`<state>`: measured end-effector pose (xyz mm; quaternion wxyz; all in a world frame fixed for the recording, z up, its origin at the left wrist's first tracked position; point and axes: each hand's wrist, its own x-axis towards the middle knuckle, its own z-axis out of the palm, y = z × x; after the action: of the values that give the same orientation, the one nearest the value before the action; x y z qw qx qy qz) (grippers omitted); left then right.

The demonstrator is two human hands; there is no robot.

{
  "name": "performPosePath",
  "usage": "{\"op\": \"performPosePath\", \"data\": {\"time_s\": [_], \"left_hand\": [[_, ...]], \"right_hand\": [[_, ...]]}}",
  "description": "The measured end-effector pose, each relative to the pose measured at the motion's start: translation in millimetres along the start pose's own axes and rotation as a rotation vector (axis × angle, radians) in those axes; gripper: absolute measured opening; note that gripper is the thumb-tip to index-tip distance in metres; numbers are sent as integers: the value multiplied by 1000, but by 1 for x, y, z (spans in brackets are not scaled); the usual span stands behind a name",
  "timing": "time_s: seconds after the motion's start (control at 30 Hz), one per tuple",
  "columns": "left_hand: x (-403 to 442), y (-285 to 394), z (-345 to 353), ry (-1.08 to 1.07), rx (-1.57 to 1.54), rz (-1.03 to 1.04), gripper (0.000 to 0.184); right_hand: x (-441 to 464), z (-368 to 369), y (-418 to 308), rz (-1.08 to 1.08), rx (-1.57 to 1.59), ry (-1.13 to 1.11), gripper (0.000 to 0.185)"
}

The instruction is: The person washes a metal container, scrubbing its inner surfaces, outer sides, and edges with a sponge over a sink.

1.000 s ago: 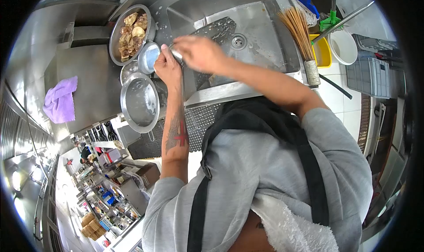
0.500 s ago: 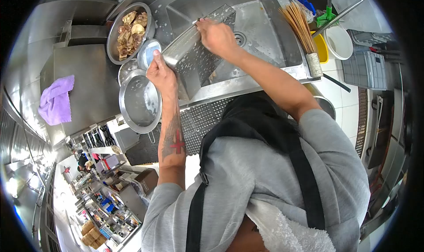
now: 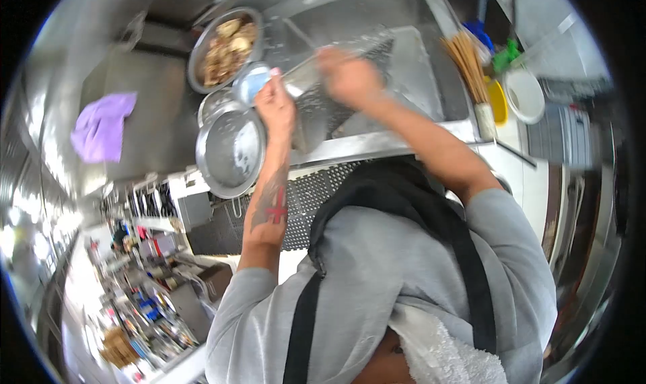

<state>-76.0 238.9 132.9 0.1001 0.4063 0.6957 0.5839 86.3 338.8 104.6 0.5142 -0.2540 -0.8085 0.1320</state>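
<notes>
Steel container point(image 3: 311, 109) in left hand point(image 3: 276, 106)

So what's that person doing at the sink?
They are holding a big wet metal container tipped over the sink. The left hand grips one end; the right hand is blurred, at its upper edge. Beside the sink, a metal bowl holds pieces of food, and a purple cloth lies farther left.
</notes>
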Motion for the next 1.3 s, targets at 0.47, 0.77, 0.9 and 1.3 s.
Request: {"op": "performPosePath", "data": {"time_s": [0.47,0.77,0.9,1.3], "left_hand": [[0,20,40,290,-128,-7,61],[13,-7,8,-62,291,165,65],[-14,-31,45,-482,544,168,52],[11,-29,98,-548,306,124,37]], "right_hand": [[81,-69,343,1265,1267,-212,48],[160,-55,304,831,617,-179,53],[141,-19,396,357,398,-623,49],[81,-12,163,694,-84,-179,75]]}}
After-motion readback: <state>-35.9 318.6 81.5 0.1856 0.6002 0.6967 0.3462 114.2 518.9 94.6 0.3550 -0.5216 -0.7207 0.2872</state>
